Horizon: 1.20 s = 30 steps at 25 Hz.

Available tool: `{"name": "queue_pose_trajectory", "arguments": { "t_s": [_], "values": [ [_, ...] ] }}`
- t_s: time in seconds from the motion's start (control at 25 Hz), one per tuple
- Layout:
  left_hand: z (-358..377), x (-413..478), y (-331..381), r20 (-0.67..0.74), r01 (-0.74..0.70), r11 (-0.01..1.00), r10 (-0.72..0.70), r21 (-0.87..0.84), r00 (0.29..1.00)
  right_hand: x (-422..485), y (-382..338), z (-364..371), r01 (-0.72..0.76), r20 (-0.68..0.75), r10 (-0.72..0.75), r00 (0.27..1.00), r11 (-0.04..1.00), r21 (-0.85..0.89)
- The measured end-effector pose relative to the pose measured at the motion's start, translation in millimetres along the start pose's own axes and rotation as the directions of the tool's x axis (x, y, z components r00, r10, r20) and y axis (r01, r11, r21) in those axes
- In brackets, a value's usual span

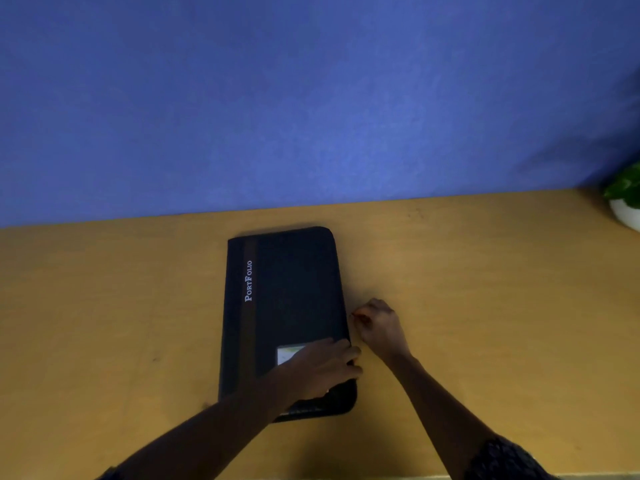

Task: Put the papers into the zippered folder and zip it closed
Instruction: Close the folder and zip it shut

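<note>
A black zippered folder (294, 292) marked "PortFolio" lies closed flat on the wooden table (485, 271). My left hand (322, 368) rests on its near right corner, fingers spread over the cover and curling at the right edge, partly covering a white label (285, 353). My right hand (379, 327) sits at the folder's right edge, about halfway along, with curled fingers pinching something small there, seemingly the zipper pull. No loose papers show.
A blue wall (311, 98) rises right behind the table. A green plant in a white pot (625, 202) stands at the far right. The table's near edge runs along the bottom of the view.
</note>
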State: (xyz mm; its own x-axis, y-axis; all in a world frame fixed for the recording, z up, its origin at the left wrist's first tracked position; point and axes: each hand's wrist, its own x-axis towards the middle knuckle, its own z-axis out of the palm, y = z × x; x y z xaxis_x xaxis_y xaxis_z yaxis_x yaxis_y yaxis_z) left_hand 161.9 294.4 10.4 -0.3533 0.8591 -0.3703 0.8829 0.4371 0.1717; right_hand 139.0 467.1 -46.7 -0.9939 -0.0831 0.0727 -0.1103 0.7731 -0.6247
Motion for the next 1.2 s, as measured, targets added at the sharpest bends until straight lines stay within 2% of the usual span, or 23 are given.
{"name": "queue_pose_trajectory", "arguments": {
  "t_s": [0.16, 0.24, 0.28, 0.36, 0.44, 0.52, 0.68, 0.72, 0.8, 0.88, 1.04, 1.2],
  "values": [
    [5, 0, 0, -0.049, -0.009, 1.0, 0.007, -0.022, 0.999, 55, 0, -1, 0.025, -0.02, -0.026, 0.999, 0.998, -0.056],
    [12, -5, -7, -0.081, -0.014, 0.996, 0.007, -0.085, 0.997, 75, -2, 0, 0.011, -0.005, -0.011, 1.0, 0.998, -0.065],
    [13, -8, -13, -0.105, 0.022, 0.988, -0.039, -0.153, 0.994, 81, -2, 0, 0.013, 0.008, -0.013, 1.0, 0.998, -0.065],
    [12, -13, -34, -0.172, 0.179, 0.931, -0.243, -0.319, 0.955, 83, -1, 0, 0.04, 0.04, -0.037, 0.998, 0.997, -0.065],
    [8, -11, -68, -0.249, 0.365, 0.837, -0.486, -0.408, 0.838, 79, 1, 0, 0.058, 0.055, -0.055, 0.997, 0.997, -0.059],
    [1, -4, -105, -0.275, 0.521, 0.741, -0.653, -0.423, 0.706, 73, 0, 1, 0.058, 0.051, -0.055, 0.997, 0.996, -0.064],
    [-10, 24, -175, -0.325, 0.632, 0.598, -0.8, -0.492, 0.504, 69, -6, 5, 0.013, 0.031, -0.011, 0.999, 0.997, -0.079],
    [-12, 32, -188, -0.322, 0.645, 0.569, -0.821, -0.51, 0.47, 70, -6, 5, 0.007, 0.029, -0.005, 1.0, 0.996, -0.09],
    [-10, 44, -207, -0.307, 0.655, 0.553, -0.832, -0.515, 0.462, 72, -5, 7, -0.012, 0.016, 0.013, 1.0, 0.994, -0.111],
    [-2, 51, -214, -0.334, 0.644, 0.581, -0.813, -0.498, 0.477, 71, -5, 9, -0.025, -0.002, 0.025, 1.0, 0.992, -0.125],
    [8, 52, -214, -0.456, 0.565, 0.613, -0.789, -0.552, 0.41, 75, -4, 11, -0.024, -0.063, 0.015, 0.998, 0.988, -0.149],
    [10, 50, -215, -0.525, 0.496, 0.651, -0.758, -0.574, 0.387, 105, -8, 10, -0.057, -0.089, 0.041, 0.995, 0.98, -0.192]
  ]
}}
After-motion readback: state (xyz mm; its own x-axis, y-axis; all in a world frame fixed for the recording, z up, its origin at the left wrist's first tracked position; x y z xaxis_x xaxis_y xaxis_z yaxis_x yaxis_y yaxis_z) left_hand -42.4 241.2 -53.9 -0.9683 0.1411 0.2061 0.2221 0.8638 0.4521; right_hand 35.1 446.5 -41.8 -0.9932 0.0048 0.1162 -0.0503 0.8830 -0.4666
